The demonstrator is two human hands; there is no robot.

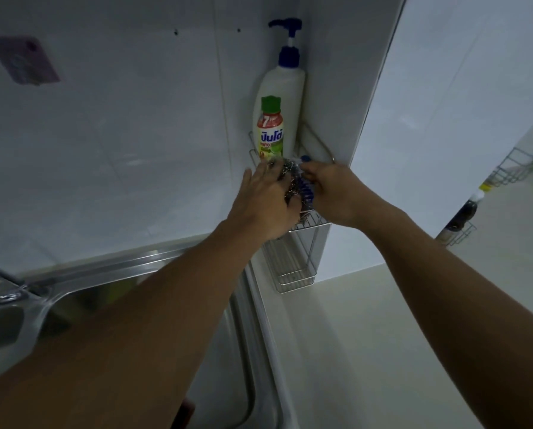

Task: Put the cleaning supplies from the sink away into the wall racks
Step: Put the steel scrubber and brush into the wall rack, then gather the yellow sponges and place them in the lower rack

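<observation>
Hands: the left hand [266, 201] and right hand [332, 193] meet at frame centre, both closed around a steel scourer [290, 178] with a blue piece.
Scourer: at the wire rack [296, 270] in the tiled corner, over its upper tier.
In the way: a white pump bottle [285, 97] and a green-capped bottle [270, 131] stand just behind.
Label: a large "7"; other lettering unclear.
Lower left: the steel sink [82, 292] and tap [8, 283].
Far right: another wire rack [510, 170].

Both hands [293, 193] grip a steel scourer [290, 176] at the wall rack [296, 274].
</observation>
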